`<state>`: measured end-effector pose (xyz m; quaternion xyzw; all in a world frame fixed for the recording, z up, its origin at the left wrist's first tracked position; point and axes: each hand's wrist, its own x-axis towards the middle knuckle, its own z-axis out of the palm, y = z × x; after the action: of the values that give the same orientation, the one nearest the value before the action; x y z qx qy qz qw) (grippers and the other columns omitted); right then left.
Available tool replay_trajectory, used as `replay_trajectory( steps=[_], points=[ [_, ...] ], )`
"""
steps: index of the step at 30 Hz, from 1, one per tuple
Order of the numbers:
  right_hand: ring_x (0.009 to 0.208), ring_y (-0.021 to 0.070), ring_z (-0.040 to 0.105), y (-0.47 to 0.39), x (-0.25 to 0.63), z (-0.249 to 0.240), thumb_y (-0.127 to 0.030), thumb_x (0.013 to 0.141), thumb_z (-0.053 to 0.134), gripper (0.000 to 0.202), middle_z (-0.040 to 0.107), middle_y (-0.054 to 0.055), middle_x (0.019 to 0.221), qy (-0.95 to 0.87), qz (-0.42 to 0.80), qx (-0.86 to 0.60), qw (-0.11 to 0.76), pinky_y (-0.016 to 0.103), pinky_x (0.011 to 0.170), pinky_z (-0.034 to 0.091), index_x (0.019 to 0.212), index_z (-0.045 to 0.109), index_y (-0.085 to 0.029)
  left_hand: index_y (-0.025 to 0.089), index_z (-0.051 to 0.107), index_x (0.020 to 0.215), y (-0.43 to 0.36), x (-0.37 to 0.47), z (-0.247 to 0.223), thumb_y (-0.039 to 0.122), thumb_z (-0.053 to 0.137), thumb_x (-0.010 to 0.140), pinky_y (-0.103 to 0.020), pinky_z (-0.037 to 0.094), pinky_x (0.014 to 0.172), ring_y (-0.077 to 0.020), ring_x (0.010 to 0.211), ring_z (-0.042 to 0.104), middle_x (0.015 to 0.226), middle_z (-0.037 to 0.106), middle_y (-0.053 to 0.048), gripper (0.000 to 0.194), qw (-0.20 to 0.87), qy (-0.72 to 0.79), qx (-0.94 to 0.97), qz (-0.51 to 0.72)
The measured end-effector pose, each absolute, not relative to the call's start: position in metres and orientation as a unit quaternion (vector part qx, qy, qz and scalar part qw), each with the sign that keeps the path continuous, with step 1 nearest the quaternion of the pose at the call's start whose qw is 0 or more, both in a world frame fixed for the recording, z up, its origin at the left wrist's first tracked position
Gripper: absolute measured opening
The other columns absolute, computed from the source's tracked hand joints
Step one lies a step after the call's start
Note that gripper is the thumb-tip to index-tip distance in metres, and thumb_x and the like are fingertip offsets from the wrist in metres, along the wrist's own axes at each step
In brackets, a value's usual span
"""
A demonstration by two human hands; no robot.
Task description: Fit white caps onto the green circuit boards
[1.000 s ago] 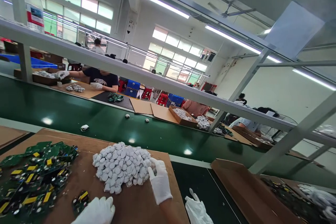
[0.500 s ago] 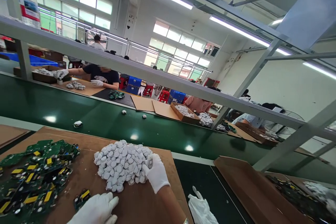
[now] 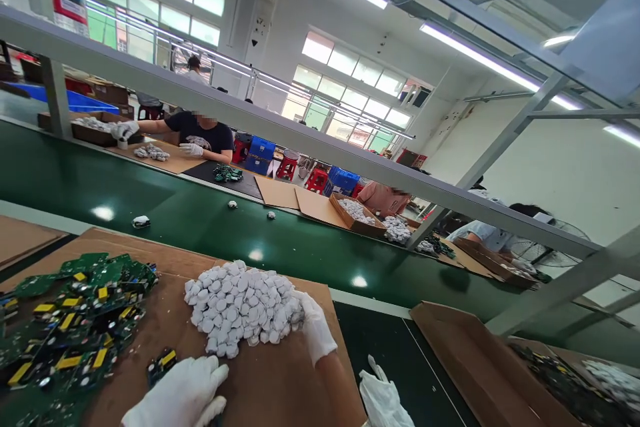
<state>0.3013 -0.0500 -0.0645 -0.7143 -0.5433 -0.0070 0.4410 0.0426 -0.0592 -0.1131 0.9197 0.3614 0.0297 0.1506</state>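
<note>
A heap of small white round pieces (image 3: pixel 245 307) lies on a brown cardboard sheet (image 3: pixel 280 387). My right hand (image 3: pixel 316 330), in a white glove, reaches to the heap's right edge and touches it; its fingertips are hidden among the pieces. My left hand (image 3: pixel 183 390), also gloved, is low over the cardboard with its thumb apart from its fingers. Something dark shows under its thumb, too covered to name. Beside that hand is a single small circuit board (image 3: pixel 161 365) with a yellow part. To the left spreads a pile of green circuit boards (image 3: pixel 75 320).
A green conveyor belt (image 3: pixel 300 253) runs behind the cardboard, carrying a few small pieces. White gloves (image 3: pixel 383 393) lie at right, near a cardboard tray (image 3: pixel 450 347). A metal rail (image 3: pixel 280 120) crosses above. A co-worker (image 3: pixel 205 137) sits across the belt.
My right hand has shifted slightly right and turned, its fingers going further behind the heap's edge. My left hand stays nearly in place. The view has tilted slightly.
</note>
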Motion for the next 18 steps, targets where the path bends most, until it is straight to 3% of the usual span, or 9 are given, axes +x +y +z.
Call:
replay_trajectory(
  steps=[2, 4, 5, 7, 9, 11, 16, 18],
  points=[
    [0.07, 0.0115, 0.064, -0.052, 0.303, -0.066, -0.029, 0.089, 0.059, 0.022, 0.07, 0.001, 0.083, -0.543, 0.045, -0.71, 0.446, 0.029, 0.07, 0.054, 0.077, 0.066, -0.011, 0.025, 0.067, 0.117, -0.061, 0.045, -0.113, 0.029, 0.053, 0.085, -0.042, 0.054, 0.087, -0.0339, 0.1, 0.066, 0.112, 0.07, -0.014, 0.035, 0.138, 0.365, 0.921, 0.009],
    [0.082, 0.0146, 0.063, -0.053, 0.305, -0.07, -0.02, 0.078, 0.071, 0.007, 0.067, 0.0, 0.086, -0.522, 0.131, -0.695, 0.477, 0.034, 0.08, 0.051, 0.08, 0.066, -0.015, 0.025, 0.065, 0.121, -0.062, 0.047, -0.117, 0.026, 0.054, 0.084, -0.045, 0.051, 0.091, -0.0355, 0.107, 0.063, 0.117, 0.068, -0.014, 0.039, 0.14, 0.36, 0.922, 0.005],
    [0.084, 0.0152, 0.061, -0.053, 0.307, -0.073, -0.017, 0.073, 0.073, 0.009, 0.066, 0.0, 0.086, -0.508, 0.166, -0.686, 0.493, 0.034, 0.082, 0.049, 0.079, 0.067, -0.015, 0.025, 0.064, 0.123, -0.062, 0.047, -0.119, 0.025, 0.055, 0.083, -0.046, 0.049, 0.093, -0.0361, 0.11, 0.061, 0.12, 0.067, -0.014, 0.041, 0.145, 0.355, 0.923, 0.008],
    [0.072, 0.0147, 0.057, -0.051, 0.31, -0.077, -0.019, 0.068, 0.073, 0.01, 0.061, -0.001, 0.073, -0.462, 0.243, -0.665, 0.534, 0.031, 0.071, 0.048, 0.072, 0.064, -0.016, 0.025, 0.065, 0.121, -0.063, 0.046, -0.124, 0.024, 0.055, 0.082, -0.047, 0.048, 0.094, -0.0361, 0.109, 0.061, 0.119, 0.067, -0.014, 0.04, 0.158, 0.353, 0.922, 0.021],
    [0.054, 0.0116, 0.049, -0.048, 0.314, -0.08, -0.035, 0.07, 0.068, 0.021, 0.051, -0.004, 0.059, -0.394, 0.322, -0.634, 0.582, 0.027, 0.054, 0.043, 0.067, 0.058, -0.018, 0.026, 0.068, 0.115, -0.063, 0.045, -0.127, 0.025, 0.055, 0.081, -0.045, 0.049, 0.091, -0.0341, 0.104, 0.063, 0.113, 0.069, -0.013, 0.036, 0.169, 0.355, 0.919, 0.036],
    [0.047, 0.0085, 0.042, -0.047, 0.318, -0.079, -0.049, 0.068, 0.067, 0.032, 0.046, -0.006, 0.055, -0.325, 0.387, -0.594, 0.626, 0.024, 0.047, 0.037, 0.07, 0.054, -0.019, 0.028, 0.071, 0.107, -0.062, 0.044, -0.128, 0.023, 0.055, 0.08, -0.043, 0.048, 0.092, -0.032, 0.104, 0.063, 0.112, 0.069, -0.011, 0.033, 0.172, 0.351, 0.919, 0.048],
    [0.058, 0.0071, 0.053, -0.059, 0.315, -0.069, -0.044, 0.056, 0.082, 0.052, 0.063, 0.0, 0.077, -0.234, 0.483, -0.495, 0.683, 0.021, 0.054, 0.043, 0.097, 0.062, -0.018, 0.026, 0.071, 0.105, -0.058, 0.044, -0.131, 0.024, 0.058, 0.075, -0.035, 0.05, 0.093, -0.028, 0.1, 0.065, 0.105, 0.071, -0.009, 0.032, 0.206, 0.358, 0.905, 0.097],
    [0.064, 0.0092, 0.057, -0.065, 0.307, -0.068, -0.046, 0.056, 0.083, 0.054, 0.063, -0.001, 0.074, -0.223, 0.507, -0.462, 0.693, 0.021, 0.055, 0.045, 0.101, 0.065, -0.021, 0.028, 0.068, 0.111, -0.056, 0.041, -0.128, 0.022, 0.058, 0.075, -0.033, 0.049, 0.095, -0.0264, 0.103, 0.065, 0.109, 0.071, -0.007, 0.037, 0.224, 0.367, 0.894, 0.129]
  ],
)
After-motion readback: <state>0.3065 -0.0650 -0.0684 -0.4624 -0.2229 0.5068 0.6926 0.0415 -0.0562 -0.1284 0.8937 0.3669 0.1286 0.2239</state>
